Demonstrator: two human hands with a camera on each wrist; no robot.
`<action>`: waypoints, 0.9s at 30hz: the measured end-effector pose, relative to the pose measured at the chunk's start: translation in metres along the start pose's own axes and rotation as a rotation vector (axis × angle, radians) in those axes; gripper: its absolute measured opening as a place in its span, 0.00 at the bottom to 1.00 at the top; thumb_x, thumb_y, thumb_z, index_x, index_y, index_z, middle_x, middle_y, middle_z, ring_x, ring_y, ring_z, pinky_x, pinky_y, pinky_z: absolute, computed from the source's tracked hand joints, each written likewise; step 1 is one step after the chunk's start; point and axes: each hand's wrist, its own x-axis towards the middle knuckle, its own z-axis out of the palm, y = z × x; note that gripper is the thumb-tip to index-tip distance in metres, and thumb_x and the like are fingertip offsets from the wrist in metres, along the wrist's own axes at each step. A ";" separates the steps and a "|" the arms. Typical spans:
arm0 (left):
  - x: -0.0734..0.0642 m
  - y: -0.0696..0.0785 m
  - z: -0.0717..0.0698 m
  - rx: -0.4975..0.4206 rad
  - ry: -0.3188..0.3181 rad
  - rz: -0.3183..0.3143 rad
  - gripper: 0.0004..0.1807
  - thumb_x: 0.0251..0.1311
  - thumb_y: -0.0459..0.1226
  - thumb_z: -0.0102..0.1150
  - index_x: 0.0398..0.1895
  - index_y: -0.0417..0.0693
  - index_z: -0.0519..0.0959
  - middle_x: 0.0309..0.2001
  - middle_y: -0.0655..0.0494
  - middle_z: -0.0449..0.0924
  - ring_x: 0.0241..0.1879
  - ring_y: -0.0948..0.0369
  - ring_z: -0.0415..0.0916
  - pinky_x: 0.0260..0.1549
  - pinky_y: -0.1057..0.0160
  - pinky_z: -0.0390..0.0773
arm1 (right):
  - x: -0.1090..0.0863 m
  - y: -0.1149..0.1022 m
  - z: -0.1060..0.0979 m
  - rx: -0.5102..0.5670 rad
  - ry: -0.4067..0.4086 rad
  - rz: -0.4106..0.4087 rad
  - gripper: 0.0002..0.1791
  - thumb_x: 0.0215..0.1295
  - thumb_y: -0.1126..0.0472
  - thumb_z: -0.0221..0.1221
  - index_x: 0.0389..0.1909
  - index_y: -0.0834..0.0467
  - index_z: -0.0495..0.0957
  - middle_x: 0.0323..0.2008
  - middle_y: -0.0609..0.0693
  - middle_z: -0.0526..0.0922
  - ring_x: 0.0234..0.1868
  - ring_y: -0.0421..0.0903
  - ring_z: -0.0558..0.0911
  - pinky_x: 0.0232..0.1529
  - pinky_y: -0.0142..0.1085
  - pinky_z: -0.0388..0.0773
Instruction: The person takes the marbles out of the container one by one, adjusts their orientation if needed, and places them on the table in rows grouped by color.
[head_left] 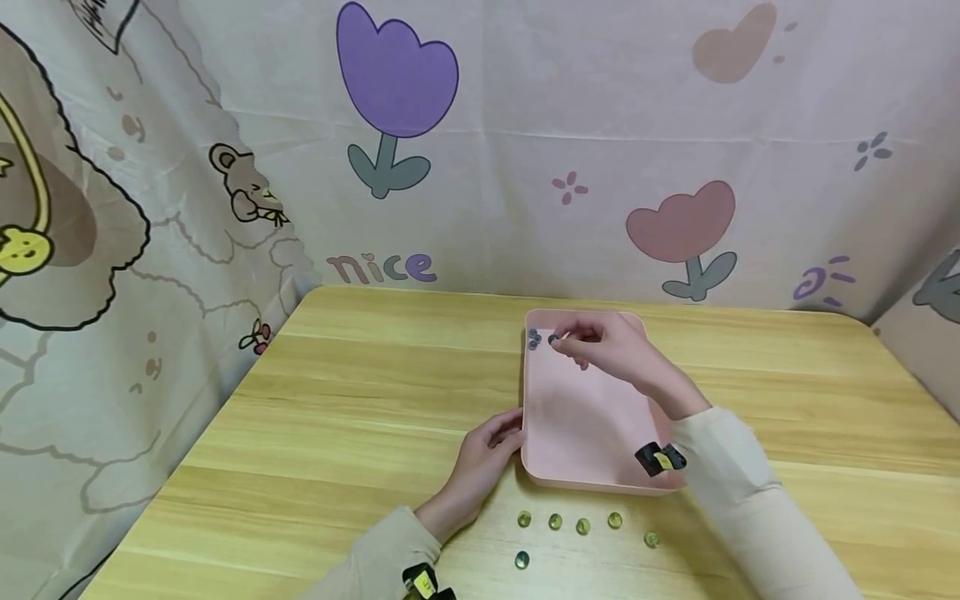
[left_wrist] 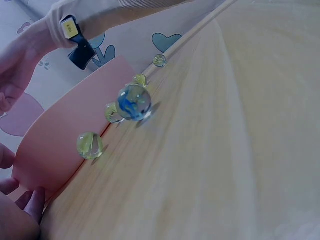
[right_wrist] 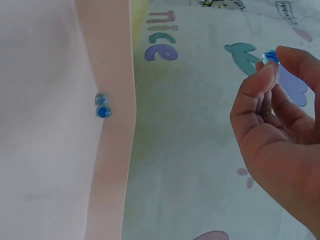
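My right hand (head_left: 611, 346) pinches a clear and blue marble (right_wrist: 270, 56) between thumb and forefinger, over the far left part of the pink tray (head_left: 585, 408). Several blue marbles (head_left: 534, 339) sit together in the tray's far left corner; two of them show against the wall in the right wrist view. At the tray's left side, my left hand (head_left: 480, 462) rests its fingers on the outside of the wall. A row of yellow-green marbles (head_left: 582, 527) lies on the table before the tray, with one blue marble (head_left: 522, 560) nearer to me.
The tray stands on a wood-grain table (head_left: 360, 400), its low walls rising all round. A printed cloth (head_left: 510, 167) hangs behind the table's far edge and along the left side. Each sleeve carries a black strap with a yellow tag (head_left: 662, 460).
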 end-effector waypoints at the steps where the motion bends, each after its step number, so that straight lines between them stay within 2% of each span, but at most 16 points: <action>1: 0.000 0.000 0.000 0.000 0.000 -0.001 0.22 0.66 0.33 0.56 0.62 0.35 0.72 0.55 0.43 0.76 0.56 0.51 0.73 0.56 0.62 0.74 | -0.002 -0.001 0.000 0.000 0.010 -0.020 0.08 0.63 0.56 0.63 0.39 0.56 0.82 0.23 0.52 0.79 0.25 0.46 0.77 0.28 0.35 0.74; 6: -0.001 0.000 0.000 0.009 0.006 -0.011 0.22 0.66 0.34 0.56 0.62 0.35 0.72 0.55 0.43 0.76 0.55 0.52 0.73 0.56 0.62 0.74 | -0.012 -0.003 0.000 0.069 0.024 -0.121 0.05 0.63 0.62 0.63 0.37 0.59 0.82 0.24 0.50 0.79 0.23 0.46 0.75 0.22 0.33 0.74; 10: -0.001 0.000 0.000 0.009 0.006 -0.011 0.23 0.66 0.34 0.56 0.62 0.35 0.72 0.55 0.44 0.76 0.56 0.52 0.73 0.56 0.62 0.74 | -0.020 -0.004 0.000 0.121 0.019 -0.161 0.04 0.63 0.65 0.63 0.37 0.62 0.82 0.23 0.51 0.79 0.22 0.46 0.75 0.22 0.32 0.73; 19: 0.000 0.000 0.000 0.005 -0.002 -0.001 0.23 0.66 0.35 0.56 0.62 0.35 0.72 0.56 0.43 0.76 0.56 0.52 0.73 0.55 0.62 0.74 | -0.038 -0.004 0.005 0.139 0.001 -0.078 0.09 0.64 0.63 0.61 0.42 0.64 0.80 0.28 0.51 0.78 0.28 0.46 0.75 0.27 0.32 0.74; 27: 0.000 0.001 0.000 0.008 0.004 -0.003 0.22 0.66 0.35 0.56 0.62 0.36 0.72 0.55 0.44 0.77 0.56 0.52 0.73 0.56 0.63 0.74 | -0.049 -0.001 0.011 0.107 0.021 -0.076 0.07 0.64 0.62 0.62 0.40 0.61 0.81 0.29 0.49 0.76 0.32 0.44 0.76 0.34 0.31 0.76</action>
